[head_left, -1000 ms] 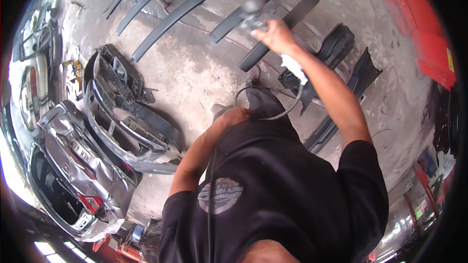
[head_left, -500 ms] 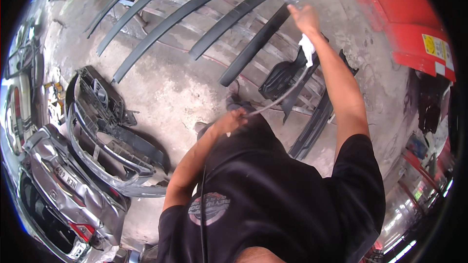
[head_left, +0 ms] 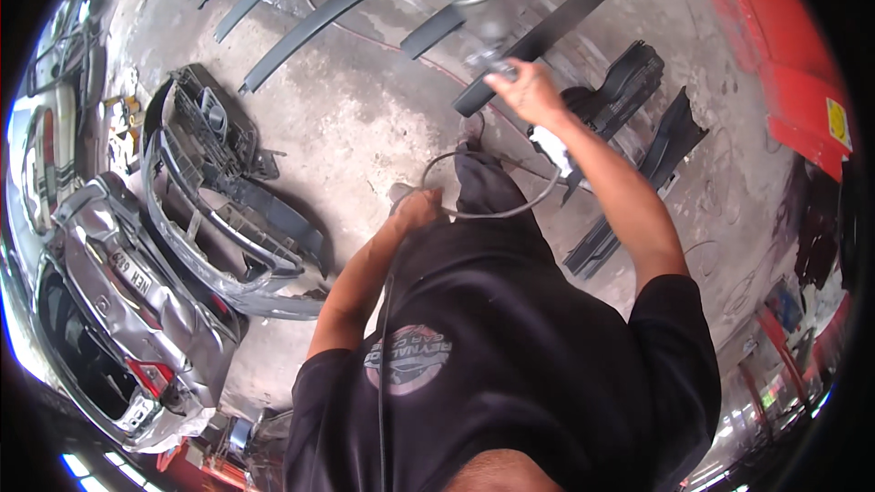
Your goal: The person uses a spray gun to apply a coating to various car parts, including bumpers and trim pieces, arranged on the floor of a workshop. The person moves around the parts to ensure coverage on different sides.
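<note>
My right hand (head_left: 531, 93) is wrapped around the grip of a spray gun (head_left: 489, 20), blurred by motion, its pale-lidded cup uppermost. The gun hangs above long dark trim strips (head_left: 571, 16) laid across a rack. Below that hand, a white cloth (head_left: 552, 148) wraps the hose end by the gun's handle. A thin grey air hose (head_left: 497, 216) loops from there across my front to my left hand (head_left: 417, 208), whose fingers close on it at waist height.
Black moulded panels (head_left: 622, 91) lie on the rack (head_left: 670, 184) at the right. On the left stand a car bumper (head_left: 260, 296) and a dented silver tailgate (head_left: 173, 310). A red vehicle body (head_left: 766, 55) borders the far right. The floor is stained concrete (head_left: 365, 118).
My right hand and the spray gun have moved left and nearer over the strips. The hose has slackened into a wider loop. My left hand has shifted slightly left, and the view has shifted.
</note>
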The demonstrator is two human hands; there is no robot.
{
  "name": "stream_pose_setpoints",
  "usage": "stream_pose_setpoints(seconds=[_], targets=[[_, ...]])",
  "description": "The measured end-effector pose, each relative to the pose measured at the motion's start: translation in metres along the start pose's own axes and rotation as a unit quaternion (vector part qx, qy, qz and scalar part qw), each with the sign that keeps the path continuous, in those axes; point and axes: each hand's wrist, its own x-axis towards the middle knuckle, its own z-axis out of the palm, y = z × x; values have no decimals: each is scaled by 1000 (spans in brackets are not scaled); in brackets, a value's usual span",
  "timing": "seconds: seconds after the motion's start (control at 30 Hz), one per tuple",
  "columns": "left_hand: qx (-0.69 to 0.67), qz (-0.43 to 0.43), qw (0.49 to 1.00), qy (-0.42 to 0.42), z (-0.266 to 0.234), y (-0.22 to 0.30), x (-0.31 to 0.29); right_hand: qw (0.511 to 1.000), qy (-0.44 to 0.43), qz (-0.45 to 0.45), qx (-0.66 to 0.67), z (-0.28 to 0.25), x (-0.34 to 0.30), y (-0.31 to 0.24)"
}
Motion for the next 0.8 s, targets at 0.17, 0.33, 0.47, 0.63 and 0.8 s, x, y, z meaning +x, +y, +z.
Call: stream_pose_setpoints(seconds=[0.17,0.33,0.47,0.63,0.8], targets=[[-2,156,977,142,93,-92,-38,985,-138,-67,80,55,16,-23],[-207,45,975,70,2,2,-6,996,-62,18,66,-10,75,-25],[-312,-23,950,10,-28,49,26,985,167,51,5,-97,147,15],[-304,5,953,7,-115,128,101,916,372,115,-94,-195,214,95],[-287,-12,957,44,-118,133,127,909,385,126,-102,-219,228,113]])
